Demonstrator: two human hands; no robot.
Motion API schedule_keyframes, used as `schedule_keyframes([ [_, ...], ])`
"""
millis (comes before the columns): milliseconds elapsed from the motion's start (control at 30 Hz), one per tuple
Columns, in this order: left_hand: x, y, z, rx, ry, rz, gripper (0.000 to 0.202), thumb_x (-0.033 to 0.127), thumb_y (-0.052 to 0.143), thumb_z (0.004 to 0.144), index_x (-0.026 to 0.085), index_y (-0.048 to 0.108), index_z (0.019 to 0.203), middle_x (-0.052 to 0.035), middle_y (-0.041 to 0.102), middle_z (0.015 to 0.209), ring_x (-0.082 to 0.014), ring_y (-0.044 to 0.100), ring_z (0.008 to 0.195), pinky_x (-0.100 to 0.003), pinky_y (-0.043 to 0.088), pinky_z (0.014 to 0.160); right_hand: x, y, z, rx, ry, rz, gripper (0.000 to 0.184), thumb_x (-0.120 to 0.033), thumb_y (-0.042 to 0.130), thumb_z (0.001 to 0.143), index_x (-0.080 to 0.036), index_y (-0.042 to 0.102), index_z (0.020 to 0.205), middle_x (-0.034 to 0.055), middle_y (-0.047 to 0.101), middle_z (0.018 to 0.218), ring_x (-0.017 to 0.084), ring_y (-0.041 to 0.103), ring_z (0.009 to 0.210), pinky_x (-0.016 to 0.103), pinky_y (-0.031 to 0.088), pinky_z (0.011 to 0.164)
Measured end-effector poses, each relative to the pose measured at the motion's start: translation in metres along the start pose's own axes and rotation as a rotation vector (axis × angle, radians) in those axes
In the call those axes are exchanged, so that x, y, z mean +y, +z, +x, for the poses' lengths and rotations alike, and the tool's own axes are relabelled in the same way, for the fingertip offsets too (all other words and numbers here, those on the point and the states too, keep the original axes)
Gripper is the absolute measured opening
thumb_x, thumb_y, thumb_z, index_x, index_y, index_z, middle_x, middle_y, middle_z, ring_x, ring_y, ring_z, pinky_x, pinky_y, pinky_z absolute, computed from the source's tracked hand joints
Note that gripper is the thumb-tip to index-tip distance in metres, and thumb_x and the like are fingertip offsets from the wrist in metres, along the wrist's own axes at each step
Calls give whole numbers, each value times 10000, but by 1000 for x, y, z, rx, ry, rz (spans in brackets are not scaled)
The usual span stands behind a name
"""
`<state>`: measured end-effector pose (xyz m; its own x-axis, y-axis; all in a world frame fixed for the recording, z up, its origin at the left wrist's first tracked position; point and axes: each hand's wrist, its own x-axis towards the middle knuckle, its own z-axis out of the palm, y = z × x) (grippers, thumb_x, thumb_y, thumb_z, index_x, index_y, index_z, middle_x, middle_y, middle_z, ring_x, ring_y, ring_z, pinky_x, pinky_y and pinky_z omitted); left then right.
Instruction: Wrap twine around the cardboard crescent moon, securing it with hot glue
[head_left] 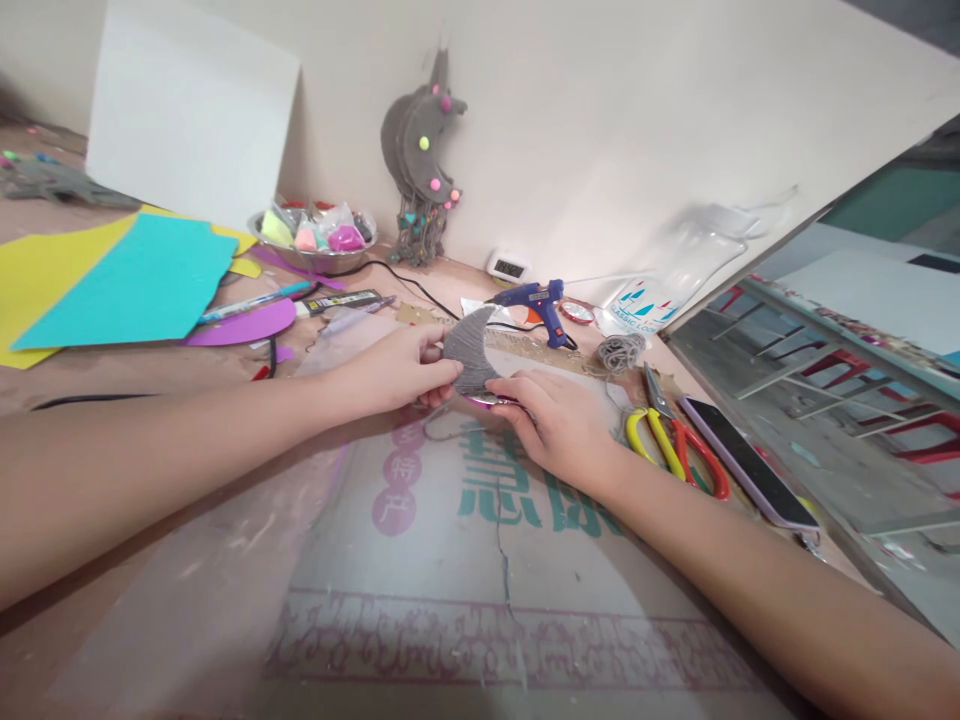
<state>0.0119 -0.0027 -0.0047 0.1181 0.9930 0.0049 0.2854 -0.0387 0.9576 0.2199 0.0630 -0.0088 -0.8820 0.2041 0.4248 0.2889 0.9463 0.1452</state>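
Note:
A crescent-shaped piece wrapped in grey yarn [471,352] is held up over the table between both hands. My left hand [416,372] pinches its left edge between thumb and fingers. My right hand [544,410] grips the lower right end, where a bit of purple shows under the yarn. A loose strand of grey yarn hangs below the piece. Just behind it lies a blue glue gun [546,305]. To the right sits a small bundle of grey yarn [621,351].
Yellow-and-red-handled scissors [679,450] and a phone [750,465] lie at the right table edge. Coloured foam sheets [135,285] and a metal bowl [319,260] of bagged clay stand left. A finished-looking grey moon ornament [424,150] leans on the wall. Printed plastic [427,570] covers the table.

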Motion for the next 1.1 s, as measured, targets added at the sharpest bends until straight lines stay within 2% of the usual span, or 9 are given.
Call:
schedule_keyframes([
  [467,0,0,0,-4,5,6,153,241,497,755,187,488,898,32,572,595,-98,533,504,-205,427,500,2,1,-1,-4,-19,9,164,-198,454,884,-159,561,1002,43,631,839,156,565,735,264,418,647],
  [700,-1,0,1,18,8,-4,148,246,499,764,183,492,898,33,571,600,-92,528,499,-196,416,482,0,-3,0,99,-36,3,169,-205,477,869,-144,554,1007,51,623,808,159,559,709,265,427,630],
  [1100,2,1,0,34,-26,-108,148,204,481,776,174,500,920,41,537,570,-75,493,480,-183,392,473,1,-1,-1,58,-25,-45,182,-212,481,866,-152,554,1022,58,633,869,170,567,766,278,435,672],
])
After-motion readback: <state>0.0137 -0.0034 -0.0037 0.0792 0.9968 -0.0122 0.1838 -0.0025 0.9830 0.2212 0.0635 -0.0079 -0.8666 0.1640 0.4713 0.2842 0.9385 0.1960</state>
